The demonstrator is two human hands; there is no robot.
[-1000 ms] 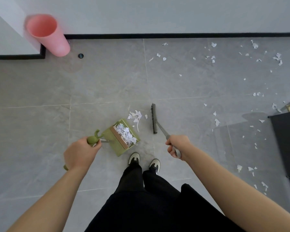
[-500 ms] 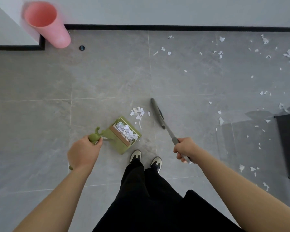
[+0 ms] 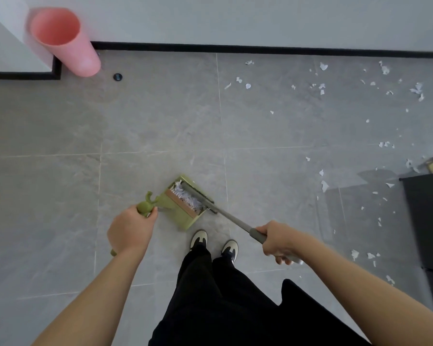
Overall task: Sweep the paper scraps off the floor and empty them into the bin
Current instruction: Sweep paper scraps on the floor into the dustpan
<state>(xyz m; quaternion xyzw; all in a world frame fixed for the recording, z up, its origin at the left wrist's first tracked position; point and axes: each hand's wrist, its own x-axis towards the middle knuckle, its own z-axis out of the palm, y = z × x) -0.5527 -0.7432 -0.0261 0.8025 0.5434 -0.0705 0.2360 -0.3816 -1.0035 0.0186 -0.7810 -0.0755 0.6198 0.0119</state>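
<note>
A green dustpan (image 3: 183,219) stands on the grey floor just ahead of my shoes, with white paper scraps (image 3: 188,197) piled inside it. My left hand (image 3: 130,229) grips its green handle. My right hand (image 3: 279,242) grips the grey handle of a broom (image 3: 225,214), whose dark head lies along the dustpan's open mouth. Loose paper scraps (image 3: 321,88) are scattered over the floor to the right and far right. A pink bin (image 3: 63,43) stands at the far left against the wall corner.
A black cabinet (image 3: 428,221) stands at the right edge. A small black round floor fitting (image 3: 117,76) sits near the pink bin. A black skirting strip (image 3: 260,49) runs along the white wall. My shoes (image 3: 214,242) stand just behind the dustpan.
The broom head swung left from the bare floor to the dustpan's mouth. The small pile of scraps that lay in front of the pan is gone from the floor.
</note>
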